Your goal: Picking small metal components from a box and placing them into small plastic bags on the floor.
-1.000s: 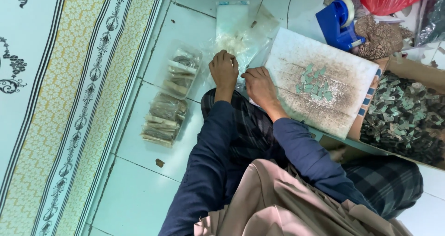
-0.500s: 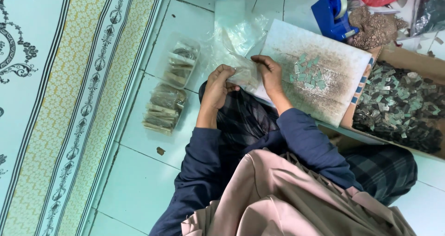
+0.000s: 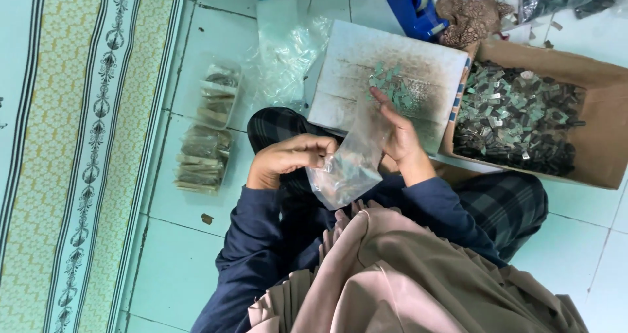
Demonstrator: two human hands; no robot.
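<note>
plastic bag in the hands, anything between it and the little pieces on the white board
Nothing visible. The plastic bag hangs between the left hand and right hand, just in front of the white board; the small pieces lie uncovered by the right fingertips.

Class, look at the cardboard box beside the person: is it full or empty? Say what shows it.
Partly full. The cardboard box lies open on the floor, and a heap of small grey-green pieces covers its bottom, below the walls.

Single head-worn view, steeply downward, close over lap and floor [image 3: 196,254]
</note>
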